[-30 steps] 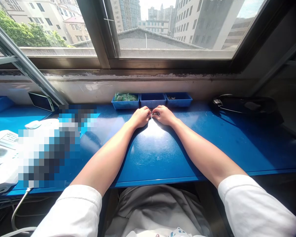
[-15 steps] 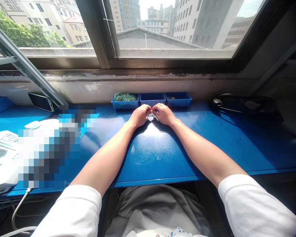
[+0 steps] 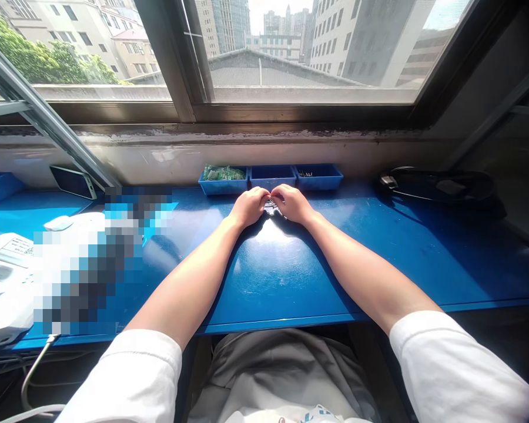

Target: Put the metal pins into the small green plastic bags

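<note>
My left hand (image 3: 250,207) and my right hand (image 3: 291,204) meet at the fingertips over the blue table (image 3: 282,270). The fingers of both are closed in a pinch, and what they hold is too small to make out. Small shiny metal pieces (image 3: 271,204) show just below the fingertips. Behind my hands stand three joined blue bins: the left bin (image 3: 224,187) has green boards (image 3: 224,173) in it, the middle bin (image 3: 273,173) shows no contents, and the right bin (image 3: 321,182) contains small metal parts (image 3: 305,174).
A phone (image 3: 73,182) leans by a metal strut (image 3: 48,117) at the left, near another blue bin (image 3: 0,187). White packages (image 3: 4,264) and a blurred-out area lie front left. A black bag-like object (image 3: 445,188) rests at the back right, below the window.
</note>
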A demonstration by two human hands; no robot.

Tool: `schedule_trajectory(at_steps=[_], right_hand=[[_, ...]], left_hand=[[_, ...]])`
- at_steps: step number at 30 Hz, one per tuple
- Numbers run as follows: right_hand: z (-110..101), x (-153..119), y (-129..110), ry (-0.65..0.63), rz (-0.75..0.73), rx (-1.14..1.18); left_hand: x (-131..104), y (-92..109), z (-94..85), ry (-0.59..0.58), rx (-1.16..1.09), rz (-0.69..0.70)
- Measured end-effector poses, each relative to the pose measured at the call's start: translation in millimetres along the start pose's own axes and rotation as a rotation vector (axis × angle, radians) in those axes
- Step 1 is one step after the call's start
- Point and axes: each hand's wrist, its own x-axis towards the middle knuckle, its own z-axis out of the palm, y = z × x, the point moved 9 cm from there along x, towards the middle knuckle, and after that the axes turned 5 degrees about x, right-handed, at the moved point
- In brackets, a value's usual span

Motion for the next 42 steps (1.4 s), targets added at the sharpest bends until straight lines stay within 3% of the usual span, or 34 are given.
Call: schedule_trajectory(at_steps=[14, 18, 21, 27, 31, 42], right_hand=[[-2.5, -2.2, -0.3, 0.042, 0.058, 0.275], [-14.6, -0.8, 4.7, 0.13, 0.077, 0.087], [-23.8, -0.9, 15.8, 0.174, 0.17, -0.146], [-20.1, -4.6, 48.1, 0.033, 0.425, -0.391], [-14.9, -5.1, 58.4, -0.011, 0.458, -0.39], [-12.8, -4.4, 64.0, 0.061, 0.408, -0.195]], left_hand=[[0.8, -1.9, 1.6, -0.019, -0.043, -0.026], [0.3, -7.9, 4.6, -0.022, -0.004, -0.076], [-0.9, -10.7, 6.3, -0.031, 0.035, -0.098], [-2.7, -6.1, 10.1, -0.089, 0.098, -0.073], [-3.0, -5.8, 11.5, -0.108, 0.111, -0.078], [-2.9, -4.2, 12.5, -0.137, 0.097, -0.055]])
